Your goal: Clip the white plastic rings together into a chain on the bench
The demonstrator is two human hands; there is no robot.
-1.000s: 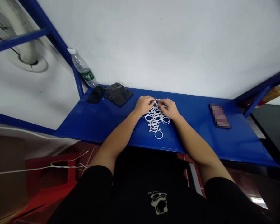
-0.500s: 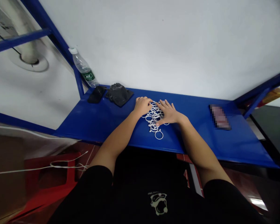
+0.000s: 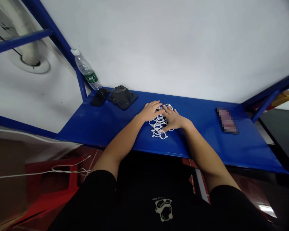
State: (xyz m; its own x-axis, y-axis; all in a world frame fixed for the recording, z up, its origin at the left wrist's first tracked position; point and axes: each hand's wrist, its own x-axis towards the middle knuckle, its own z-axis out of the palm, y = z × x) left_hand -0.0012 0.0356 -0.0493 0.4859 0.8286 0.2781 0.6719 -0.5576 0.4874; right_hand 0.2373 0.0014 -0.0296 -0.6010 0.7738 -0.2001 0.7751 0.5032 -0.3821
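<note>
A heap of several thin white rings with small knobs (image 3: 160, 120) lies on the blue tabletop (image 3: 202, 134), in front of my body. My left hand (image 3: 151, 111) rests over the heap's left and far side, fingers stretched toward the right. From the right, my right hand (image 3: 173, 119) lies over the rings with its fingers and thumb spread. The two hands' fingertips come close together at the far part of the heap. Rings under both palms are partly hidden. Neither hand is closed around a ring that I can see.
A clear water bottle (image 3: 88, 72) leans at the back left, with a flat black item (image 3: 100, 97) and a dark drawstring pouch (image 3: 123, 97) nearby. A blurred-out phone-like object (image 3: 227, 121) lies to the right. A red stool (image 3: 53, 183) stands below left.
My left hand has slid right over the rings, closer to my right hand. The heap has shifted, and its nearest ring now lies a little farther from the table's front edge.
</note>
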